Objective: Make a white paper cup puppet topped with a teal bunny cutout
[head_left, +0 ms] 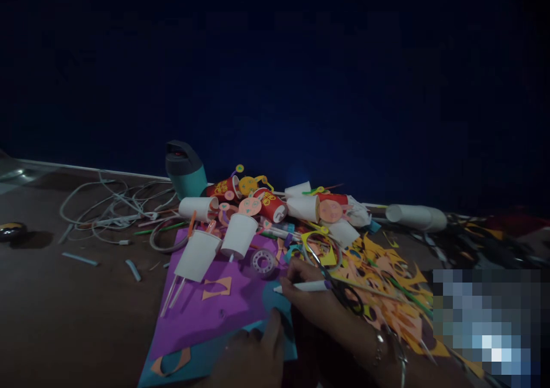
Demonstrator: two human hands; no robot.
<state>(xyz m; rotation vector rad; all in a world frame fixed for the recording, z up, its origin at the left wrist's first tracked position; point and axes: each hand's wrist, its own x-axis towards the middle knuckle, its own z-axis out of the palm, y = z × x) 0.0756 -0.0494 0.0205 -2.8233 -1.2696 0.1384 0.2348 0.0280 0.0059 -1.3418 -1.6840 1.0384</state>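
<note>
Nearest to me, my left hand [255, 353] rests low over the blue sheet [206, 368], index finger stretched out and the rest curled, probably to steady the paper; I cannot tell whether it pinches anything. My right hand [315, 299] is closed around a white marker [307, 286], its tip at a rounded blue piece [275, 302] beside the purple sheet [189, 325]. I hold the marker almost level, perhaps for short, careful strokes. My hands stand apart, though close. Scissors [353, 299] lie just past my right wrist, likely parked within easy reach, and the tape roll [263, 263] sits on the purple sheet. Scraps [397, 305] heap up on the tabletop [73, 319] to my right, perhaps swept off the working sheets. Yellow characters mark the red cup [270, 203] (too blurred for me to read), and I make out no lettering on the marker or the teal bottle [188, 176].
</note>
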